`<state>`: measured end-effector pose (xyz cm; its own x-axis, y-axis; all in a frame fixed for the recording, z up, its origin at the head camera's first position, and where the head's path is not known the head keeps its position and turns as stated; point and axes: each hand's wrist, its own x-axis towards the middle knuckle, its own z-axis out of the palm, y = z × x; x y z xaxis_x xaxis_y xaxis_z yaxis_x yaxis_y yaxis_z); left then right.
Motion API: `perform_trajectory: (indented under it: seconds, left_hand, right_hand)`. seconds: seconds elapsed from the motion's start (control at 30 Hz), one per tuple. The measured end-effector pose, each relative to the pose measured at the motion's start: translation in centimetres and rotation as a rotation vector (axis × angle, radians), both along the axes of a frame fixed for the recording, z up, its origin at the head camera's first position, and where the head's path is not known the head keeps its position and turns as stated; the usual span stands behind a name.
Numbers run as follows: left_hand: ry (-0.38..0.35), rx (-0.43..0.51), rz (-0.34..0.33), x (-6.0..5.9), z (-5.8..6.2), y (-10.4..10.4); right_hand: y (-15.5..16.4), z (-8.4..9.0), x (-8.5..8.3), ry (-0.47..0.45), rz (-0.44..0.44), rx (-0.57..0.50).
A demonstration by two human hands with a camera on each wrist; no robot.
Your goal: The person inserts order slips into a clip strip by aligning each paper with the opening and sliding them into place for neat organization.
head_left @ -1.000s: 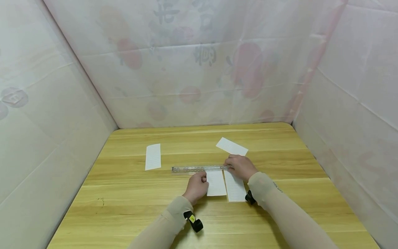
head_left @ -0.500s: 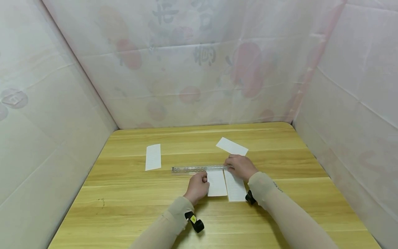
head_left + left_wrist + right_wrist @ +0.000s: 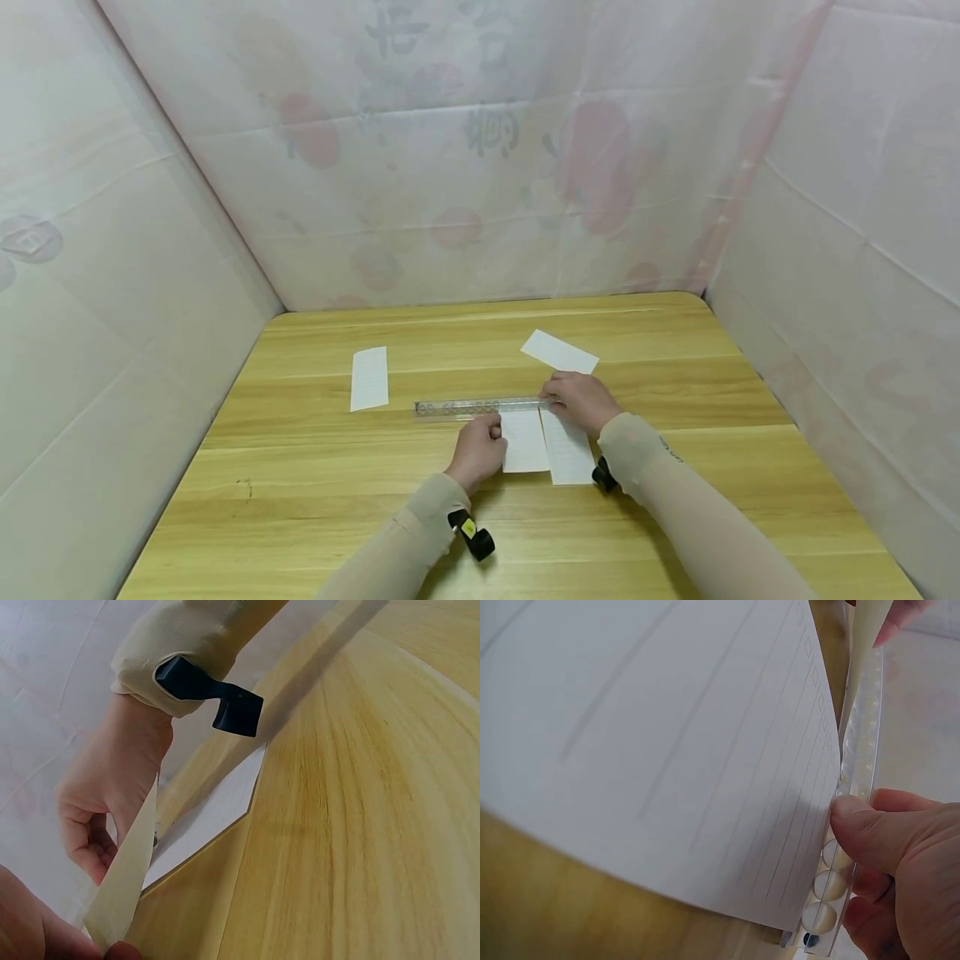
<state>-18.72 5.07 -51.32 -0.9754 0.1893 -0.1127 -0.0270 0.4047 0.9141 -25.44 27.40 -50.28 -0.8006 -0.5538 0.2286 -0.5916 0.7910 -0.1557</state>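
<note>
Left hand: the left hand (image 3: 478,448), just below the middle of the head view, has its fingers curled and pinches the left edge of a white paper strip (image 3: 523,442); the left wrist view shows that edge lifted off the bench.
Right hand: the right hand (image 3: 581,401), right of centre in the head view, has its fingers curled round the right end of a clear plastic ruler (image 3: 480,407), with the thumb pressed on its top in the right wrist view.
Ruler: it lies flat and runs left to right across the middle of the wooden bench (image 3: 300,500), along the top ends of the strips.
Second strip: a lined paper strip (image 3: 567,454) lies just right of the pinched one, partly under the right wrist.
Other papers: one strip (image 3: 370,377) lies well apart at centre left; another slip (image 3: 559,352) lies slanted just above the right hand.
</note>
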Motion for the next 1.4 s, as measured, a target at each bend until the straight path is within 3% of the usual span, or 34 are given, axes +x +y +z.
perform_trajectory:
  seconds: [0.13, 0.23, 0.37, 0.47, 0.6, 0.7, 0.83, 0.93, 1.13, 1.4]
  left_hand:
    - [0.002, -0.009, 0.006, 0.1, -0.2, -0.3]
    - [0.051, -0.060, 0.004, 0.1, -0.5, -1.0]
    - [0.111, -0.105, 0.007, -0.4, 0.3, -3.3]
    - [0.145, -0.150, 0.056, -1.5, 1.5, -6.4]
    - [0.170, -0.302, 0.170, -4.0, 2.8, -12.0]
    - [0.146, -0.463, 0.223, -5.9, 3.2, -16.0]
    - [0.129, -0.652, 0.223, -7.6, 3.0, -19.5]
    - [0.097, -0.717, 0.222, -8.2, 2.3, -20.4]
    - [0.028, -0.796, 0.280, -8.3, 0.5, -20.5]
    - [0.026, -0.785, 0.290, -8.0, -0.6, -21.1]
  right_hand:
    - [-0.1, 0.0, 0.0, -0.008, 0.002, -0.003]
    - [-0.1, -0.1, 0.0, -0.011, 0.005, -0.004]
    - [-0.2, -0.2, 0.0, -0.007, 0.008, -0.003]
    - [-0.4, -0.2, 0.1, -0.013, 0.006, 0.002]
    - [-0.4, 0.0, 0.1, -0.032, -0.001, 0.003]
    - [-0.4, 0.2, 0.1, -0.035, -0.011, 0.000]
    - [-0.3, 0.5, -0.1, -0.038, -0.021, -0.005]
    - [-0.3, 0.5, -0.2, -0.046, -0.022, -0.008]
    - [-0.5, 0.2, -0.3, -0.066, -0.016, 0.003]
    - [-0.7, -0.1, -0.2, -0.044, -0.007, -0.011]
